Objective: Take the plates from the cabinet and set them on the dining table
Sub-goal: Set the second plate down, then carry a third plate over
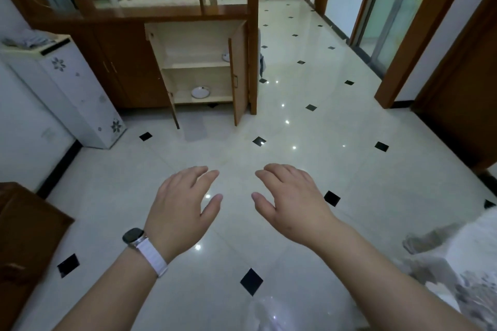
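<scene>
A wooden cabinet (197, 43) stands ahead at the far side of the tiled floor, both of its lower doors swung open. On its bottom shelf lies a white plate (200, 92). Another white dish (226, 56) peeks out on the upper shelf, partly hidden by the right door (239, 72). My left hand (185, 204), with a watch on the wrist, and my right hand (290, 201) are stretched out in front of me over the floor, palms down, fingers relaxed, holding nothing. Both hands are well short of the cabinet.
A white appliance with flower prints (67, 88) stands left of the cabinet. Brown wooden furniture (24, 244) is at the near left. A patterned cloth-covered surface (462, 271) shows at the near right. Glossy floor (269, 121) with black diamond tiles leads into a corridor on the right.
</scene>
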The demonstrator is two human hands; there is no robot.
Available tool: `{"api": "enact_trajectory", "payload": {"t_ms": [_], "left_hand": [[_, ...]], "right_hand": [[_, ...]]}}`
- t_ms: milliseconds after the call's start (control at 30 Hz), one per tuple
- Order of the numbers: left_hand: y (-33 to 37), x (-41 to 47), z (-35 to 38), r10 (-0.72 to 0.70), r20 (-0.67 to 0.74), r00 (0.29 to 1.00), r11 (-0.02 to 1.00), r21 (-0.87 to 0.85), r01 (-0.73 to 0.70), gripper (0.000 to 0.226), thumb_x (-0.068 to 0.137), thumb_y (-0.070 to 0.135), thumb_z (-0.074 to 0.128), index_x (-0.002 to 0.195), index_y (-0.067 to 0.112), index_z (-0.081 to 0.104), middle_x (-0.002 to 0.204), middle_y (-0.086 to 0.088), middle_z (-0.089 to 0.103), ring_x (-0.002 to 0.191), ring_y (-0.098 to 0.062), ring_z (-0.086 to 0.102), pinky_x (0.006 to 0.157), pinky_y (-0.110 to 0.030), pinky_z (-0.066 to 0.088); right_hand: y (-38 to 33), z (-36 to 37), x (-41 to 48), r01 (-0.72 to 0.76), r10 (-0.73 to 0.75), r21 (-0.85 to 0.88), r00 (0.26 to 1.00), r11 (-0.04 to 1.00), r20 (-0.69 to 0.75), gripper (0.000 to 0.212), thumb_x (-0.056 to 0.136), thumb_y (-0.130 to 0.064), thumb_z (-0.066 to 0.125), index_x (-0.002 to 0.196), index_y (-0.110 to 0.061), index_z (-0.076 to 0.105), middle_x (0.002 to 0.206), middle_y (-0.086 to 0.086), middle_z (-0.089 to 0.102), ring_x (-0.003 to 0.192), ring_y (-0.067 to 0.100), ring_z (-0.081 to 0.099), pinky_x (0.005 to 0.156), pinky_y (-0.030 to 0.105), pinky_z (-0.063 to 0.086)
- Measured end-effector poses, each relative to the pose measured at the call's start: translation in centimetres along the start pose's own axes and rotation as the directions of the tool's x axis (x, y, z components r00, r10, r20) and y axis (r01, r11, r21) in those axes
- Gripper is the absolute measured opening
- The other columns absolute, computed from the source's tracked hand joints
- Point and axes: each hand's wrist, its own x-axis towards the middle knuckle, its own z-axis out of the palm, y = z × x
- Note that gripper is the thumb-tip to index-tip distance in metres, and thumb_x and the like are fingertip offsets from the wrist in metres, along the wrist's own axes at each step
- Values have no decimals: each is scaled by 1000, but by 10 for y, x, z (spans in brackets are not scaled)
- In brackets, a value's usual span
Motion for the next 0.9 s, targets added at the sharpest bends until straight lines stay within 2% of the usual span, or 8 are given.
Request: {"api": "enact_trajectory", "payload": {"t_ms": [200, 400, 633, 800, 900], "left_hand": [[-15, 52, 0, 1, -30, 1000, 1000, 28, 0, 47, 89, 43, 46, 123, 15, 62, 122, -6, 63, 112, -28, 57, 94, -43, 44], [-71, 95, -4, -35, -61, 998, 999, 38, 37, 48, 89, 44, 45, 125, 15, 62, 124, -7, 63, 113, -27, 57, 95, -44, 44], [-180, 152, -9, -38, -112, 993, 998, 39, 43, 46, 89, 43, 45, 123, 16, 62, 120, -6, 64, 108, -26, 58, 91, -42, 45], [-272, 191, -22, -40, -122, 992, 999, 22, 43, 46, 89, 43, 44, 122, 17, 62, 120, -5, 64, 111, -25, 58, 92, -43, 45], [-318, 215, -32, -38, -90, 995, 999, 9, 39, 48, 90, 44, 42, 124, 17, 61, 122, -5, 64, 112, -25, 58, 93, -44, 46]], "right_hand": [[18, -8, 56, 22, -22, 5, 1000, 1000, -16, 51, 91, -49, 39, 123, -17, 62, 121, 0, 63, 112, 24, 57, 96, 38, 42], [5, 4, 130, 64, -64, -13, 998, 998, 18, 51, 91, -50, 38, 125, -19, 60, 124, -1, 61, 116, 24, 55, 97, 37, 41], [-59, 36, 245, 95, -91, -63, 994, 993, 64, 64, 89, -57, 22, 136, -23, 51, 137, -4, 53, 128, 19, 45, 107, 38, 34], [-113, 61, 324, 81, -77, -74, 996, 994, 53, 50, 97, -50, 38, 137, -24, 49, 138, -6, 52, 129, 17, 44, 107, 35, 33], [-141, 70, 366, 60, -55, -83, 997, 995, 53, 49, 98, -49, 39, 140, -25, 46, 141, -7, 49, 131, 15, 41, 109, 34, 30]]}}
